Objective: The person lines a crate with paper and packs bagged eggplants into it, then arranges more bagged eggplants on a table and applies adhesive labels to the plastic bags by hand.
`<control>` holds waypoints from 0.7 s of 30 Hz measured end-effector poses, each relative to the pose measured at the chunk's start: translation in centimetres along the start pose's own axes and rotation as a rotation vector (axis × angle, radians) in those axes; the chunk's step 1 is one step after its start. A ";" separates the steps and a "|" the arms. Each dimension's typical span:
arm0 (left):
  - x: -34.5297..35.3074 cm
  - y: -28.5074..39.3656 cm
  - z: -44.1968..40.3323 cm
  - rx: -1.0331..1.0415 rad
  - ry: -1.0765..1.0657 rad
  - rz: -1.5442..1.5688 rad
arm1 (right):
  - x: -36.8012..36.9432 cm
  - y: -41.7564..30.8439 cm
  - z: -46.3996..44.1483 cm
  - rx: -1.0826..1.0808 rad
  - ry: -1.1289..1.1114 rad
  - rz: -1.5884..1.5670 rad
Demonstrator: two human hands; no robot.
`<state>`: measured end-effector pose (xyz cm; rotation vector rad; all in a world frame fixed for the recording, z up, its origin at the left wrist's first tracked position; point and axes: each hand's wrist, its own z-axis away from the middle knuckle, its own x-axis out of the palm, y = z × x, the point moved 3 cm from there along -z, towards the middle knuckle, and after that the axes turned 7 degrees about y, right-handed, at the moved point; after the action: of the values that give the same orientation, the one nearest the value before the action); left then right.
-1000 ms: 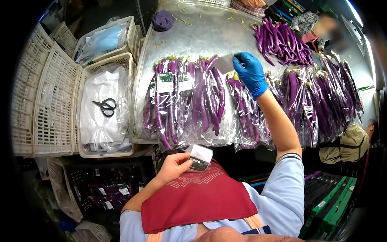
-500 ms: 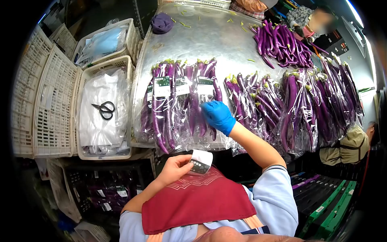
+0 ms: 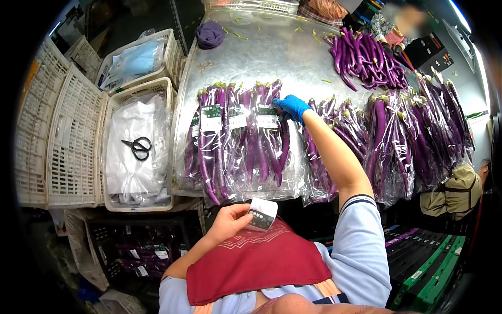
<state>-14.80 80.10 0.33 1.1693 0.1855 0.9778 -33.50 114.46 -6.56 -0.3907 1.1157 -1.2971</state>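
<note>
My left hand (image 3: 230, 220), bare, pinches a roll of labels (image 3: 262, 213) in front of the red apron (image 3: 256, 261). In a blue glove, my right hand (image 3: 293, 108) touches the upper right edge of a bagged bunch of purple eggplants (image 3: 263, 146); its fingers look bent, and whether they grip the bag cannot be made out. A green and white label (image 3: 267, 117) lies on that bag, just left of the fingers. Further left on the metal table are more labelled bags of eggplants (image 3: 212, 152). Unlabelled-looking bags (image 3: 384, 141) lie to the right.
Loose eggplants (image 3: 366, 57) are piled at the back right, near a co-worker's sleeve (image 3: 380, 23). A purple cloth (image 3: 210, 34) rests at the table's back left. Black scissors (image 3: 138, 148) lie on plastic bags in a white crate (image 3: 170, 141). Green-edged crates (image 3: 429, 267) stand lower right.
My right hand first came down from above onto the right-hand bag, where a label now shows, then moved up to the bag's upper right edge. My left hand has barely moved.
</note>
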 end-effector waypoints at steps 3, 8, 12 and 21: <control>0.1 -0.3 -0.5 0.004 0.003 0.007 | 0.7 -0.1 0.7 0.094 -0.038 -0.256; 0.6 0.1 -1.3 -0.012 -0.007 -0.017 | 2.2 0.0 3.4 -0.050 0.100 -0.517; 0.9 0.5 -1.9 -0.005 -0.008 -0.011 | 2.8 -1.5 8.1 -0.681 0.258 -0.275; 1.2 0.2 -3.1 -0.043 0.034 -0.056 | -0.1 -2.1 5.4 -0.590 0.570 0.734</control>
<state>-16.02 83.16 -0.39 1.1039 0.2220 0.9485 -30.25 112.10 -2.42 -0.0014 1.9045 -0.4032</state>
